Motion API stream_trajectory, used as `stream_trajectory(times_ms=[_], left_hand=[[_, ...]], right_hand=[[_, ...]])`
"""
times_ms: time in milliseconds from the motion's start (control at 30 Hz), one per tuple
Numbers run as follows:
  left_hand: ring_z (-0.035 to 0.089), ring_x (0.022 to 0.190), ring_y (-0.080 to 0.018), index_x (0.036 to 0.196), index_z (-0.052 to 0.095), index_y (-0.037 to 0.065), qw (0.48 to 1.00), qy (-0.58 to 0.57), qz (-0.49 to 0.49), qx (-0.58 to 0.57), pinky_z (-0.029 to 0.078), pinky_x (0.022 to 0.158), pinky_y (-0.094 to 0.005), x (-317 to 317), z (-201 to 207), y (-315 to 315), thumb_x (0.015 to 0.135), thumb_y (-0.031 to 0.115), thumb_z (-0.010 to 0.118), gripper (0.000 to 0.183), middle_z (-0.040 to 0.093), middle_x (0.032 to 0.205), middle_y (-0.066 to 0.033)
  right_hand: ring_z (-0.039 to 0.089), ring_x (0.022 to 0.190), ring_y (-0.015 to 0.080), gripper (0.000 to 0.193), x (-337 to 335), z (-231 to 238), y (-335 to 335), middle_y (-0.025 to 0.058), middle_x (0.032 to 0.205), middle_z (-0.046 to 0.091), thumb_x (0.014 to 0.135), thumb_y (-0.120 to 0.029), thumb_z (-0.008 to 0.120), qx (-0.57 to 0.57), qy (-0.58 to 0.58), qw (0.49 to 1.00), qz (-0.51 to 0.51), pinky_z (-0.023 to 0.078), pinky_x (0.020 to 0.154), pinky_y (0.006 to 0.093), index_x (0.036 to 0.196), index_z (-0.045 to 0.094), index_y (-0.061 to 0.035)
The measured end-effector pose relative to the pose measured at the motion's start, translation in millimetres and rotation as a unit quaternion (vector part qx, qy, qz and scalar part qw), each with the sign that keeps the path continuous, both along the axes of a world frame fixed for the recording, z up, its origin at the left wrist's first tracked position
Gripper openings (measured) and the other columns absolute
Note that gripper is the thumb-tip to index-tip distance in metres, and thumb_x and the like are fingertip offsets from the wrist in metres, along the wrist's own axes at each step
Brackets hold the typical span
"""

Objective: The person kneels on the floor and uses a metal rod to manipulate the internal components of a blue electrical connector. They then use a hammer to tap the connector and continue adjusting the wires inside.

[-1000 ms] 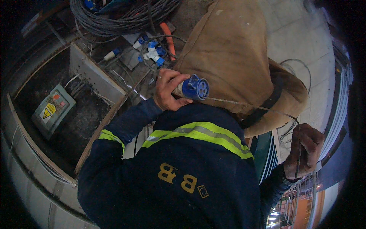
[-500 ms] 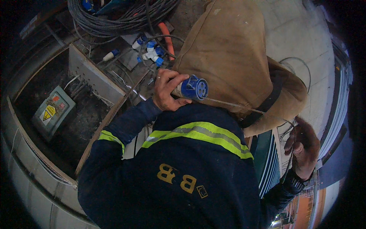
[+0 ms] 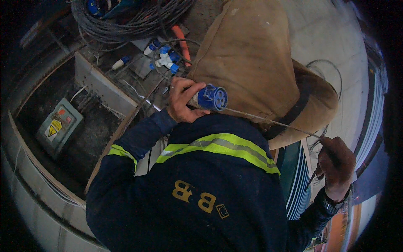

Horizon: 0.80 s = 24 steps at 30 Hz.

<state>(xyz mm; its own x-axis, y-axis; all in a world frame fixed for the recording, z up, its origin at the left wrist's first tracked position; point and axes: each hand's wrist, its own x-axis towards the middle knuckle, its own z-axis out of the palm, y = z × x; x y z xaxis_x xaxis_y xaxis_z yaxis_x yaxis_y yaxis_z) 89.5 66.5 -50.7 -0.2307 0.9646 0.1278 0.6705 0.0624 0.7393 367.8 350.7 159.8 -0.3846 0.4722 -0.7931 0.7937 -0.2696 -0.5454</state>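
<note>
My left hand [image 3: 184, 101] is closed around a round industrial plug connector [image 3: 213, 97] with a blue front and pale rear body. Its face, with several round holes, points right. From beside that face a thin grey cord [image 3: 273, 122] stretches across my brown trouser leg [image 3: 247, 54] to my right hand [image 3: 337, 164]. The right hand's fingers are pinched on the cord, out to the right of the leg. A dark length of cord [image 3: 311, 181] hangs below those fingers. How the cord meets the connector is hard to make out.
A large coil of dark cable [image 3: 126, 25] lies at the upper left. Near it are several blue-and-white connectors [image 3: 166, 59] and an orange tube [image 3: 182, 44]. A metal-walled bay [image 3: 103, 82] at left holds a grey electrical box [image 3: 63, 124] with a yellow warning label.
My right hand has turned and shifted slightly outward, and the cord now runs straighter between the hands. The left hand keeps its hold on the connector.
</note>
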Motion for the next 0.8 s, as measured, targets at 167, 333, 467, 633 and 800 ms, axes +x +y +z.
stream_trajectory(times_ms=[167,333,467,633,800], left_hand=[[0.052,0.091,-0.0302,0.117,0.063,0.006,1.0,-0.007,-0.002,0.004,0.044,0.081,-0.0432,-0.3,0.6,0.2,0.071,0.054,0.078,0.068,0.053,0.101,-0.0111],[0.052,0.091,-0.0299,0.117,0.063,0.007,1.0,-0.011,-0.01,0.002,0.044,0.081,-0.0431,-1.8,0.5,1.9,0.07,0.052,0.079,0.067,0.053,0.102,-0.011],[0.052,0.091,-0.0298,0.119,0.062,0.008,1.0,-0.003,-0.009,-0.004,0.044,0.08,-0.0426,-1.7,1.7,-0.5,0.069,0.051,0.08,0.068,0.054,0.102,-0.0108],[0.053,0.09,-0.0291,0.12,0.062,0.008,1.0,0.001,-0.009,-0.005,0.044,0.08,-0.0426,-1.3,1.7,-0.8,0.069,0.052,0.081,0.07,0.054,0.101,-0.0105],[0.053,0.089,-0.0289,0.12,0.062,0.008,1.0,-0.001,-0.018,0.005,0.044,0.08,-0.0421,-2.7,1.9,2.4,0.068,0.052,0.081,0.07,0.054,0.101,-0.0105]], right_hand=[[0.048,0.054,0.0091,0.029,-7.6,-5.3,0.3,0.0057,0.075,0.054,0.08,0.002,0.059,0.085,-0.056,0.994,0.027,0.035,0.05,0.0227,0.108,0.065,0.005],[0.05,0.058,0.0102,0.028,-25.0,-6.3,13.5,0.0064,0.075,0.054,0.08,-0.001,0.061,0.074,-0.074,0.994,0.029,0.038,0.053,0.0243,0.106,0.065,0.0051],[0.054,0.064,0.0125,0.027,-4.5,-18.8,12.4,0.0086,0.077,0.057,0.079,0.0,0.06,0.172,0.037,0.974,0.141,0.042,0.055,0.0244,0.105,0.066,0.0044],[0.055,0.063,0.0114,0.025,-9.3,-19.7,8.7,0.009,0.08,0.062,0.082,0.003,0.058,0.235,0.044,0.951,0.194,0.042,0.052,0.0244,0.105,0.067,0.0029],[0.051,0.055,0.0081,0.024,-30.2,-9.8,14.8,0.0042,0.077,0.061,0.083,0.001,0.058,0.046,-0.121,0.991,0.014,0.038,0.049,0.023,0.105,0.068,0.0014]])
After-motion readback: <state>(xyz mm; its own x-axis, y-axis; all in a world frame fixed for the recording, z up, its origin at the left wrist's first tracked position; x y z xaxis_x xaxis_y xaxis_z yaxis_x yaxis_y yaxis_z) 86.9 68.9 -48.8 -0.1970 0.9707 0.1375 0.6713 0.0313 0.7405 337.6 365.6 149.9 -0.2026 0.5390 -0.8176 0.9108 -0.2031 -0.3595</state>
